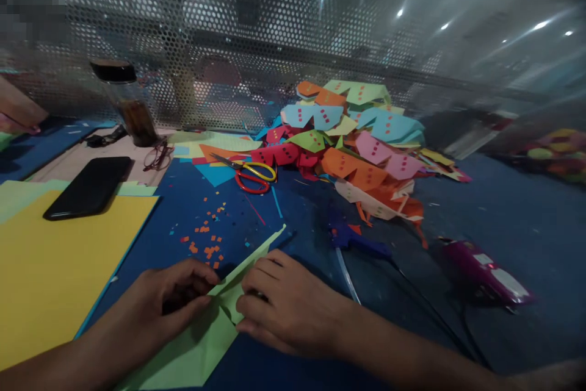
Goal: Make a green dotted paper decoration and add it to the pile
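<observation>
A light green sheet of paper (201, 342) lies at the front of the blue table, its upper part folded and raised toward a narrow tip. My left hand (176, 296) has its curled fingers and thumb closed on the paper's left edge. From the right, my right hand (293, 302) pinches the folded part, fingers bent over it. Small orange paper squares (213, 251) are scattered just beyond my left hand. Scissors (254, 176) with one yellow and one red handle rest farther back, blades partly apart.
Folded colored paper pieces (361, 153) are heaped at the back. A blue glue gun (357, 238) with a cord and a purple device (488, 272) lie right. Left are yellow paper (59, 275), a black phone (91, 186), a bottle (132, 110) and eyeglasses (159, 156). Another person's hand (22, 107) shows far left.
</observation>
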A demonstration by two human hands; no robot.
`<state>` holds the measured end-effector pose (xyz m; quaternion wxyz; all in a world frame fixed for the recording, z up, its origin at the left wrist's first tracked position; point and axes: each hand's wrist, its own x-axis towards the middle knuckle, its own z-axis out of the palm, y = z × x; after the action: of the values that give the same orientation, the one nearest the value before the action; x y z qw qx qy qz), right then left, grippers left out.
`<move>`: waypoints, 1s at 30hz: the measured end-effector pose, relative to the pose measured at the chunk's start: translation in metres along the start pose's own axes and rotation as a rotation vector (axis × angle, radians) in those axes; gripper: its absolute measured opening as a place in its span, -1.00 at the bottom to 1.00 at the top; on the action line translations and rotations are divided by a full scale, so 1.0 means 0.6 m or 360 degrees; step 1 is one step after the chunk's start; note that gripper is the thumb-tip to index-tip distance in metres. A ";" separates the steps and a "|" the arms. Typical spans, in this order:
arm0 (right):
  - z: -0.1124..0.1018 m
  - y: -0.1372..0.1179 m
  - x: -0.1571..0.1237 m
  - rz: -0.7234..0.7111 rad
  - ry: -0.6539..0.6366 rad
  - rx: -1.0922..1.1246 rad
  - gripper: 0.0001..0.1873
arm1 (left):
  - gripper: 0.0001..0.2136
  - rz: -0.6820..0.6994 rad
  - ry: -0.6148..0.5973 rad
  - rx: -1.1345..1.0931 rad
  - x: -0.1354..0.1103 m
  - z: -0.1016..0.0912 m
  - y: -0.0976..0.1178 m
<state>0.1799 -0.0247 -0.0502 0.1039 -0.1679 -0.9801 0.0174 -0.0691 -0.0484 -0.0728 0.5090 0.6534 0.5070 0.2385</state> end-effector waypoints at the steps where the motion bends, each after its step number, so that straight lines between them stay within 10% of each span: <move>1: 0.000 -0.002 0.001 -0.0005 0.0012 -0.0013 -0.74 | -0.79 0.0015 0.0002 0.0047 -0.001 0.000 0.002; 30: 0.016 -0.022 0.007 0.0349 0.0086 0.0306 -0.89 | -0.76 0.1155 0.0338 0.0939 0.000 -0.003 -0.021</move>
<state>0.1697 -0.0358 -0.0578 0.1432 -0.2636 -0.9466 0.1179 -0.0760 -0.0478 -0.0835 0.1310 0.8768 0.3414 0.3123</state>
